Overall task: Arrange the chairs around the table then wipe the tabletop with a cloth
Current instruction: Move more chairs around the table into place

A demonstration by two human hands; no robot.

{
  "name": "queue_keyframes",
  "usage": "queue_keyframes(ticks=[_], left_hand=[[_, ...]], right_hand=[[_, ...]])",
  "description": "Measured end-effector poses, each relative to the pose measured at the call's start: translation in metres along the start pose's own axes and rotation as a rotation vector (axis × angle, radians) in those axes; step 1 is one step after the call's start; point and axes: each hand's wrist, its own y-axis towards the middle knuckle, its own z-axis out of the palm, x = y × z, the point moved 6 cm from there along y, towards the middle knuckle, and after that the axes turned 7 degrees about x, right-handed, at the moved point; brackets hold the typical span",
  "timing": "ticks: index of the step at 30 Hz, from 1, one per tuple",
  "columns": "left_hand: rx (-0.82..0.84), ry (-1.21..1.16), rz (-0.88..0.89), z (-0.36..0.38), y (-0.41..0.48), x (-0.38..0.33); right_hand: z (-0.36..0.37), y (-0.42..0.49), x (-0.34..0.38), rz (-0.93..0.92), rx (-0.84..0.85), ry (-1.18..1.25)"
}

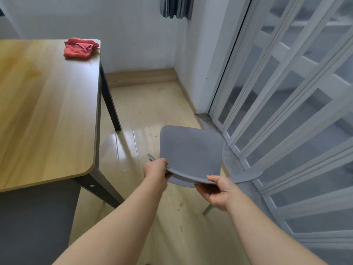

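My left hand (155, 169) and right hand (217, 190) each clamp one end of the backrest of the grey chair (191, 150), so I can steer it squarely. It stands right of the counter (47, 111), its seat pointing away towards the far wall. The red cloth (80, 48) lies on the counter's far corner.

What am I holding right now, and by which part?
The chair. Your left hand and right hand both grip the top edge of its backrest.
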Motion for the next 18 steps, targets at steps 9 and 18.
queue_keyframes(ticks=[9,18], left_hand=[[-0.139,-0.006,0.103,0.02,0.017,-0.009],[-0.142,0.032,0.095,0.018,0.002,-0.014]], right_hand=[[0.009,0.029,0.04,-0.033,0.025,-0.045],[-0.006,0.026,0.035,-0.075,0.119,-0.185]])
